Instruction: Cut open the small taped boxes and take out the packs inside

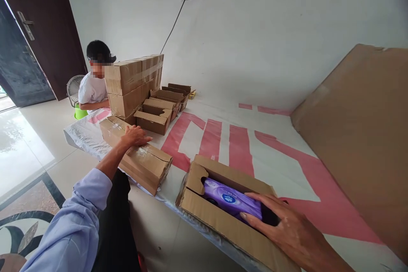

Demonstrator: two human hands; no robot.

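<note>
My left hand (135, 136) lies flat, fingers stretched, on top of a long closed cardboard box (140, 168) with clear tape across it. Nothing is in that hand. At the lower right stands an open, narrow cardboard box (210, 216), a purple tissue pack (231, 195) with a blue oval logo inside it. My right hand (277, 216) reaches into this box, thumb and fingers around the near right end of the pack. The pack lies lengthwise between the box walls, with dark gaps at both ends. The box's right end is partly hidden by my hand.
Taped closed boxes (127, 80) are stacked at the table's far left, beside a row of open boxes (153, 121). Behind the stack sits another person (94, 89). A large cardboard sheet or box (360, 136) rises at right. The table cover (240, 144) has red markings.
</note>
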